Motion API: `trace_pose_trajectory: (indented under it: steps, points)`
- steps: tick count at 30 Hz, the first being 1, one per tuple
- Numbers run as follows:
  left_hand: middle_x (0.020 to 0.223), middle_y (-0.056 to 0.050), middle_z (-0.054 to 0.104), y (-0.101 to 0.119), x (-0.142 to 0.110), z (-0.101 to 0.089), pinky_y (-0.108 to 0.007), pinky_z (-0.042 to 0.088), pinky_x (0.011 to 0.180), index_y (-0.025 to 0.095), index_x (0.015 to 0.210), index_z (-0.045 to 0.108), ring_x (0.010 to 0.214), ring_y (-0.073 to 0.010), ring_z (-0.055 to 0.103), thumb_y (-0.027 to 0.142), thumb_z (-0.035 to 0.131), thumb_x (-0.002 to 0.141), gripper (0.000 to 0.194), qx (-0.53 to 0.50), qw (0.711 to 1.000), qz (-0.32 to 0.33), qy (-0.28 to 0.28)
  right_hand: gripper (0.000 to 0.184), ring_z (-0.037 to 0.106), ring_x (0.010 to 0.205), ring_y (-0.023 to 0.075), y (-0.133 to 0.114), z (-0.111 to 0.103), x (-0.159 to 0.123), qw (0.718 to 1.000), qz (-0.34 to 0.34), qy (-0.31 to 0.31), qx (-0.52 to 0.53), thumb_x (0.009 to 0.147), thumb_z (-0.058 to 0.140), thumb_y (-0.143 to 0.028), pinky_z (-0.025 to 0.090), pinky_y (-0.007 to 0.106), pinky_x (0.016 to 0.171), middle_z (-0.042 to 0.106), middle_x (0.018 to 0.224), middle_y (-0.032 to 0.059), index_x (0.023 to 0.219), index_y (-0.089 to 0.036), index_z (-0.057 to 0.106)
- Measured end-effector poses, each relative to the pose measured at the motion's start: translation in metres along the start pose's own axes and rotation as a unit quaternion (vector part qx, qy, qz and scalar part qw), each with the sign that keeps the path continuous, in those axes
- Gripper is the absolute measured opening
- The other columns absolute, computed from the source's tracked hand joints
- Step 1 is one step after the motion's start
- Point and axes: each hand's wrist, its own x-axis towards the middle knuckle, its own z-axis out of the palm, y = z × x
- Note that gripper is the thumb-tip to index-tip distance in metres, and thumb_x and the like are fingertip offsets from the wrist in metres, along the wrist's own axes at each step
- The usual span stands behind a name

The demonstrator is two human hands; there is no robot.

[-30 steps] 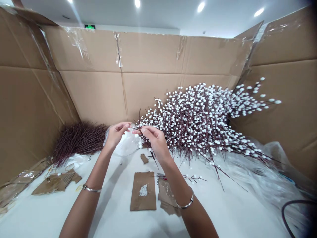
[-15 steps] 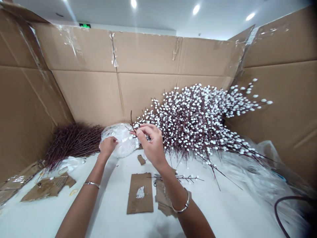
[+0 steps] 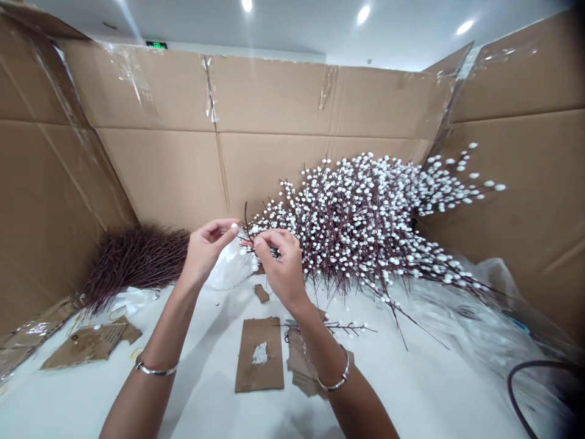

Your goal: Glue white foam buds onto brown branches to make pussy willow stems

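Up close, a cardboard scrap left on the white bench. Thin brown twig pinched in right hand, long axis slanting toward left hand, fingertips pinched on something tiny and white, hard to tell. Big pussy willow heap piled behind.

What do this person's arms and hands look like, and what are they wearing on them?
Both forearms are bare, with no sleeves or gloves. The left arm and the right arm each wear one thin, silver-coloured bangle at the wrist. No rings or other markings can be made out on the left hand or the right hand.
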Motion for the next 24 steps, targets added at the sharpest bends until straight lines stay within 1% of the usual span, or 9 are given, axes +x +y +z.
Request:
trace_pose_trajectory:
  steps: [3, 5, 7, 13, 20, 24]
  points:
    - [0.089, -0.005, 0.074, 0.026, -0.014, 0.009, -0.027, 0.056, 0.075, 0.018, 0.098, 0.073, 0.076, -0.0146, 0.069, 0.033, 0.079, 0.075, 0.028, -0.102, 0.994, 0.004, -0.038, 0.017, 0.061, 0.093, 0.0187, 0.0, -0.001, 0.0, 1.0, -0.004, 0.004, -0.009, 0.09, 0.057, -0.025, 0.035, 0.044, 0.101, 0.07, 0.082, -0.0033, 0.075, -0.026, 0.063]
    - [0.086, -0.004, 0.074, 0.033, -0.019, 0.012, -0.026, 0.057, 0.074, 0.019, 0.094, 0.072, 0.074, -0.0139, 0.069, 0.029, 0.08, 0.075, 0.024, -0.14, 0.989, 0.017, -0.05, 0.016, 0.06, 0.092, 0.0189, 0.0, -0.001, 0.0, 1.0, -0.004, 0.008, -0.013, 0.09, 0.057, -0.025, 0.035, 0.044, 0.1, 0.07, 0.082, -0.0032, 0.074, -0.026, 0.062]
    - [0.086, -0.003, 0.074, 0.036, -0.021, 0.012, -0.026, 0.058, 0.075, 0.018, 0.091, 0.07, 0.076, -0.0142, 0.07, 0.027, 0.081, 0.074, 0.021, -0.159, 0.985, 0.026, -0.057, 0.016, 0.06, 0.091, 0.019, 0.0, -0.001, 0.0, 1.0, -0.003, 0.013, -0.015, 0.089, 0.058, -0.025, 0.036, 0.044, 0.099, 0.069, 0.083, -0.003, 0.074, -0.026, 0.062]
    - [0.085, -0.004, 0.075, 0.034, -0.023, 0.017, -0.027, 0.059, 0.075, 0.017, 0.088, 0.071, 0.077, -0.0147, 0.072, 0.027, 0.082, 0.073, 0.021, -0.146, 0.988, 0.025, -0.053, 0.016, 0.059, 0.091, 0.0192, 0.001, -0.001, 0.0, 1.0, 0.003, 0.02, -0.018, 0.088, 0.057, -0.026, 0.037, 0.043, 0.098, 0.068, 0.082, -0.0029, 0.072, -0.025, 0.061]
    - [0.09, -0.005, 0.077, 0.031, -0.025, 0.023, -0.029, 0.061, 0.072, 0.017, 0.085, 0.072, 0.077, -0.0167, 0.073, 0.031, 0.084, 0.07, 0.024, -0.114, 0.992, 0.05, -0.005, 0.017, 0.058, 0.101, 0.0214, -0.001, -0.003, 0.001, 1.0, 0.014, 0.01, -0.004, 0.087, 0.056, -0.026, 0.04, 0.045, 0.099, 0.067, 0.084, -0.0003, 0.07, -0.026, 0.058]
    - [0.09, -0.006, 0.076, 0.033, -0.026, 0.025, -0.03, 0.061, 0.073, 0.017, 0.08, 0.073, 0.082, -0.0183, 0.072, 0.03, 0.085, 0.067, 0.022, -0.104, 0.991, 0.084, 0.017, 0.016, 0.058, 0.106, 0.0214, -0.002, -0.005, 0.002, 1.0, 0.021, 0.01, 0.002, 0.086, 0.057, -0.026, 0.039, 0.046, 0.102, 0.067, 0.087, 0.0011, 0.07, -0.026, 0.059]
